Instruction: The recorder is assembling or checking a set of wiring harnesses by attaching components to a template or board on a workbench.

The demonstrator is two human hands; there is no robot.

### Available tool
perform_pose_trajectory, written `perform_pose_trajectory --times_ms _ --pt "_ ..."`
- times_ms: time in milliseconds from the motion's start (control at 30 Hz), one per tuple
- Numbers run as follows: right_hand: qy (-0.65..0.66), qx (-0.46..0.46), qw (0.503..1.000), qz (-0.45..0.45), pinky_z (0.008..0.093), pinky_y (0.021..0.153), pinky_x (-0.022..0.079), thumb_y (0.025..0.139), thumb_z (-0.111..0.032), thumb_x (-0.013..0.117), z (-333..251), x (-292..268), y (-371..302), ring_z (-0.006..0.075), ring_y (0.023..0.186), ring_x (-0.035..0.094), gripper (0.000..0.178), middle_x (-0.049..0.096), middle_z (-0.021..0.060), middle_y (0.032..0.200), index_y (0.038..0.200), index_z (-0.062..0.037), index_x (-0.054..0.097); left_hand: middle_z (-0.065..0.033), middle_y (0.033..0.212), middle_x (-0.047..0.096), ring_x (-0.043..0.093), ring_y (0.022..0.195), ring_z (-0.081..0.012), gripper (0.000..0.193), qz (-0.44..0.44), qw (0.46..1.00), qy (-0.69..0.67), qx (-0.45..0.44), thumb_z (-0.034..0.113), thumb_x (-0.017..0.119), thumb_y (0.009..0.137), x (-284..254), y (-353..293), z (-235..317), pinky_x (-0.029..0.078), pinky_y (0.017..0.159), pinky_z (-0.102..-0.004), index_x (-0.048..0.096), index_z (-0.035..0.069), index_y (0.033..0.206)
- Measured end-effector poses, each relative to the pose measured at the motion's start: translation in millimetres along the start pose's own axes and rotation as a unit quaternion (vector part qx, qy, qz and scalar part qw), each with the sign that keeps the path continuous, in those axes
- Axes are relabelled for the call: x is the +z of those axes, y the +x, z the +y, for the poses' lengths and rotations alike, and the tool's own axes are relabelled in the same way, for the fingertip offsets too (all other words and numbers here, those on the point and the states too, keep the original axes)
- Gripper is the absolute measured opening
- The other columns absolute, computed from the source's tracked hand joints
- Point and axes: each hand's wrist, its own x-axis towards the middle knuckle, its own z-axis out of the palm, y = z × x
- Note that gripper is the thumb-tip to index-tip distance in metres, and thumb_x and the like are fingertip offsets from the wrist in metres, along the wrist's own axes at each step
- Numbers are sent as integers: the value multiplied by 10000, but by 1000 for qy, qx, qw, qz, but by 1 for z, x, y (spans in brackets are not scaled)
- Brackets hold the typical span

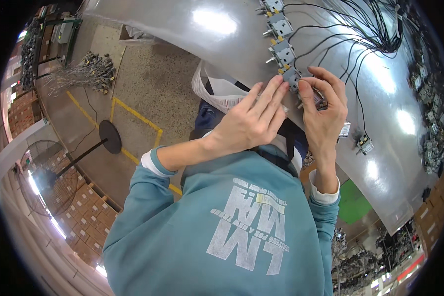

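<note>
My left hand (255,120) reaches over the near edge of the metal table, its fingers stretched out and close together. Its fingertips touch a small grey metal control unit (292,77) with a yellow part, the nearest in a row. My right hand (325,106) is closed at the same unit from the right, thumb and forefinger bent against it. Metal parts show under the right palm, mostly hidden. Beyond lie more such units (282,49), with shafts pointing left and black wires running right. Something small and pale by the left fingers is too covered to name.
The black wires gather in a bundle (387,42) at the far right. One wired unit (364,145) lies alone near the table's right side. Many similar units (433,118) line the right edge. A pedestal fan (47,172) and stacked cartons (86,219) stand on the left.
</note>
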Motion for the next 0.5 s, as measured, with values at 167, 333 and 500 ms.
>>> perform_pose_trajectory --times_ms 167,333,500 --pt "-44 -23 999 -9 365 953 563 981 -144 825 2 6 11 230 1102 720 157 792 90 1160 1060 -9 818 -320 1310 734 661 1353 -470 198 0 1000 13 -3 115 657 936 2 2 2 579 1112 -488 697 -78 936" --pt "-7 -11 999 -36 317 846 571 980 -150 835 10 7 16 186 937 725 173 791 85 1115 1061 1 812 -356 1292 722 661 1344 -479 209 -15 999 25 -34 98 655 882 3 8 9 576 1122 -486 684 -103 929" --pt "49 49 997 -34 292 816 540 981 -162 841 7 8 27 150 887 672 178 779 72 1089 1067 -8 816 -322 1320 715 675 1329 -457 192 -8 998 21 -60 73 661 931 7 10 5 622 1050 -448 694 -113 963"
